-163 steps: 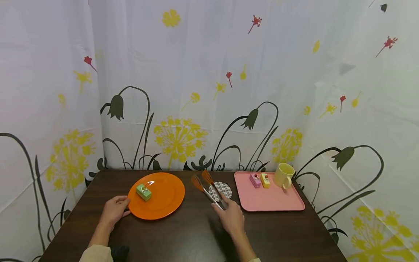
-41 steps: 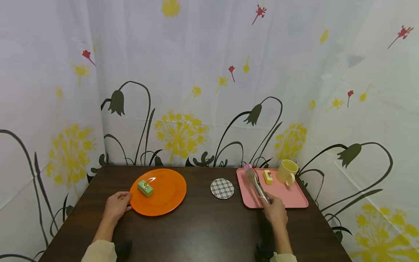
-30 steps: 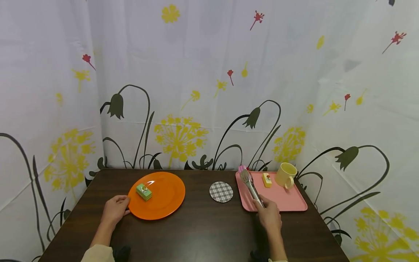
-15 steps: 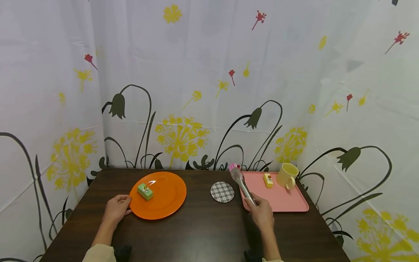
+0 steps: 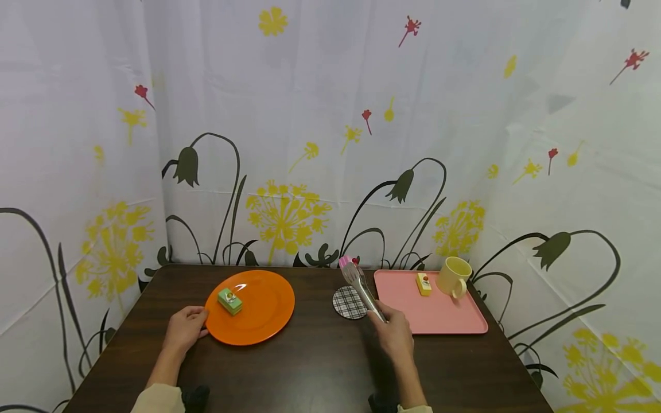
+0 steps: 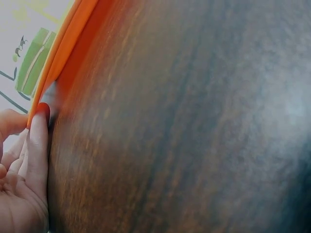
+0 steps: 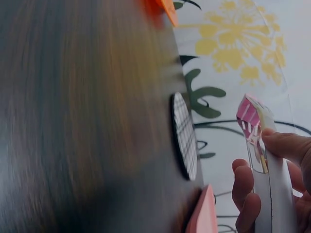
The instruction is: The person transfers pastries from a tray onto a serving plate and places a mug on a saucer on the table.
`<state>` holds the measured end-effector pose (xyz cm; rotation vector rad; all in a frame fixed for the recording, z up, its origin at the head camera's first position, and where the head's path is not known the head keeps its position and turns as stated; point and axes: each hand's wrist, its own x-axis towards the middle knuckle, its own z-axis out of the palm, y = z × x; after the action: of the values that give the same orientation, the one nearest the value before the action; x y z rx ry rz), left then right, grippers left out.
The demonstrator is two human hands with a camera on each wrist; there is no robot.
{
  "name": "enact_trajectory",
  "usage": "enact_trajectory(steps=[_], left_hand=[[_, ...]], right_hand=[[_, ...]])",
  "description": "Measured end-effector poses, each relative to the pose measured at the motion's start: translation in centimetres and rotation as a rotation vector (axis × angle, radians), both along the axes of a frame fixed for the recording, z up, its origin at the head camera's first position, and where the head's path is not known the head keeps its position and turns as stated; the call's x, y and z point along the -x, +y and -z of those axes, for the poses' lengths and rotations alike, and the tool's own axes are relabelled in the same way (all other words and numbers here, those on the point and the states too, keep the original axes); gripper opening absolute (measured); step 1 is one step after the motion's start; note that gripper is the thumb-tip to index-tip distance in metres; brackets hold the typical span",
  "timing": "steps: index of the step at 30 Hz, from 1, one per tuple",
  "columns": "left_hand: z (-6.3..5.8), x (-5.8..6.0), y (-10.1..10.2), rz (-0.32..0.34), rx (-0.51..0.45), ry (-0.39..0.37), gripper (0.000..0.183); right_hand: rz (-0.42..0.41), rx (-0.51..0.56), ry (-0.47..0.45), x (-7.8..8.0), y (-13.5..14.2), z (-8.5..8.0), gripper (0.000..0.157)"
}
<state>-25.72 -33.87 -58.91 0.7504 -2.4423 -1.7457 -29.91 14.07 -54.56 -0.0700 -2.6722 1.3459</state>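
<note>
White curtain (image 5: 310, 86) printed with yellow and green flowers fills the upper frame behind a dark wood-grain desk (image 5: 289, 373); left of centre sits an orange plate (image 5: 263, 321) bearing a green toy cake (image 5: 229, 301); at right lies a pink tray (image 5: 439, 318) with a yellow toy cake (image 5: 424, 284) and a yellow mug (image 5: 450, 274) on it. Both hands are occupied: the left hand (image 5: 185, 331) pinches the left rim of the plate; the right hand (image 5: 396, 334) grips silver tongs (image 5: 364, 292), whose ends pinch a pink toy cake (image 5: 344, 261). That cake is raised near mid-frame, overlapping the desk's far edge in the head view, with a checked coaster (image 5: 347, 305) showing just below it; whether it hangs directly over the coaster, I cannot tell. For a clean carry, an even squeeze seems best; too little could let the cake slip, too much could twist it out; a slow move at a constant tilt should help; a light, firm pinch on the rim should stop the plate from sliding.
</note>
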Motion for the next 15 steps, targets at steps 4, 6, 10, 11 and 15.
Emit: enact_trajectory(steps=[4,6,10,11,15], left_hand=[[0.2,0.1,-0.1,-0.007,0.0,0.001,0.056],[0.2,0.1,-0.1,-0.009,-0.002,-0.001,0.057],[0.4,0.2,-0.1,-0.014,0.0,-0.008,0.058],[0.5,0.2,-0.1,-0.014,0.002,-0.008,0.058],[0.4,0.2,-0.1,-0.013,0.007,-0.006,0.058]], right_hand=[[-0.01,-0.013,0.004,-0.1,-1.2,-0.1,0.046],[-0.022,-0.019,0.008,-0.1,-1.8,-0.1,0.046],[-0.033,-0.022,0.018,-0.3,-2.8,-0.2,0.045],[-0.039,-0.026,0.026,-0.3,-3.0,-0.2,0.044],[-0.051,-0.028,0.055,-0.3,-3.7,-0.2,0.042]])
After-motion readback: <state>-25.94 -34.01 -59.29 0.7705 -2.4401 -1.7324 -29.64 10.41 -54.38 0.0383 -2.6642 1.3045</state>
